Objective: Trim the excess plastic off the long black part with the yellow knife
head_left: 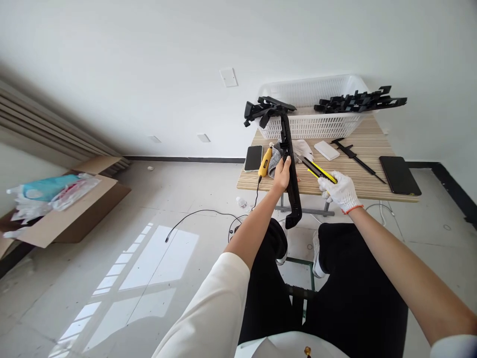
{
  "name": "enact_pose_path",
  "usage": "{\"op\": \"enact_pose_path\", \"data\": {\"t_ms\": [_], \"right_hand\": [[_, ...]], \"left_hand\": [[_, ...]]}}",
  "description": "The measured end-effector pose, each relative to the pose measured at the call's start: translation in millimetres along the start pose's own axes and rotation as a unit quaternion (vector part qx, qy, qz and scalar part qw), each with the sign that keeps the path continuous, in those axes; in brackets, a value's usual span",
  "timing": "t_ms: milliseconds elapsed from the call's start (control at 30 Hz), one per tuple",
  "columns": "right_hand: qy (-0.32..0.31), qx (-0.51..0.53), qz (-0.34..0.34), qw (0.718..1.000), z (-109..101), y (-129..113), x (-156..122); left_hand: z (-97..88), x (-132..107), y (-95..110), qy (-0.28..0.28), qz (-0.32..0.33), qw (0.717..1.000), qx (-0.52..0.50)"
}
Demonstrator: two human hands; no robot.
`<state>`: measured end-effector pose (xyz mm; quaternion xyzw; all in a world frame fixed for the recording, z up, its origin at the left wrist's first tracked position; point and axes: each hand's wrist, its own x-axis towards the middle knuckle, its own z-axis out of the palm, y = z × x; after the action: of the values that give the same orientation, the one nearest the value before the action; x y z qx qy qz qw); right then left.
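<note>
My bare left hand (282, 173) is wrapped round a long black plastic part (291, 179) that stands almost upright over the near edge of the small wooden table (357, 185). My right hand (340, 191), in a white glove, grips a yellow and black utility knife (317, 170). The knife's tip points toward the black part and lies just right of it. A yellow rotary tool (265, 163) with a black cord lies on the table beside my left hand.
A white basket (316, 124) at the table's back holds more black parts (359, 102). Two phones (253, 157) (400, 175), a white box (327, 150) and a black caliper (356, 158) lie on the table. An open cardboard box (70, 211) sits on the floor at left.
</note>
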<state>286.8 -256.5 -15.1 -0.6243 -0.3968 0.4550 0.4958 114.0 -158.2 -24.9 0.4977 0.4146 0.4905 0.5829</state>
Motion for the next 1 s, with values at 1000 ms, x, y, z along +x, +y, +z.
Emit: {"op": "enact_pose_path", "data": {"t_ms": [1000], "right_hand": [[-0.002,0.005,0.016,1.0,5.3,-6.7,7.5]], "left_hand": [[0.1,0.3,-4.0,-0.03,0.024,0.999,0.029]]}}
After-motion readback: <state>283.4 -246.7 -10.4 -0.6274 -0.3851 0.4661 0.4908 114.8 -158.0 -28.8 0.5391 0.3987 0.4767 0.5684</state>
